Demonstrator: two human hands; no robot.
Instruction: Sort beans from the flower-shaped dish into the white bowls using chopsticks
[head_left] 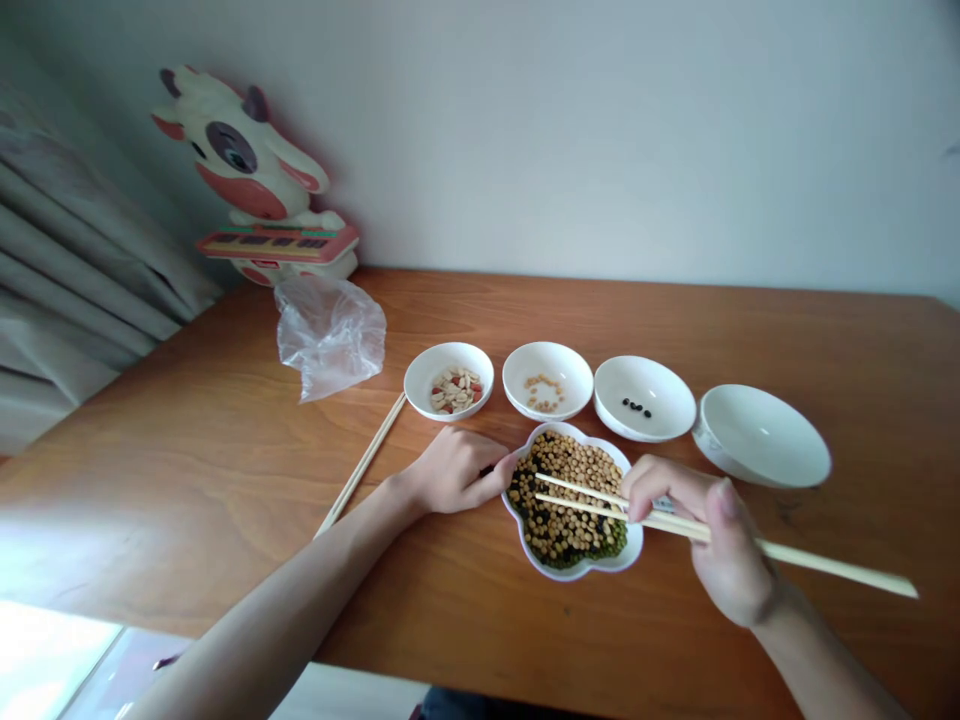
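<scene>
A flower-shaped white dish (628, 546) heaped with mixed yellow, black and green beans sits in front of me. My right hand (712, 545) grips a pair of wooden chopsticks (817, 562), whose tips lie over the beans. My left hand (454, 470) rests on the table, its fingers curled against the dish's left rim. Behind stand several round white bowls: one with peanuts (448, 380), one with a few yellow beans (547, 380), one with a few black beans (643, 398), and an empty one (761, 436).
A spare pair of chopsticks (361, 464) lies on the wooden table (225, 440) to the left. A crumpled clear plastic bag (330, 335) and a cow-shaped toy keyboard (262, 180) stand at the back left by the wall. A curtain (67, 260) hangs at left.
</scene>
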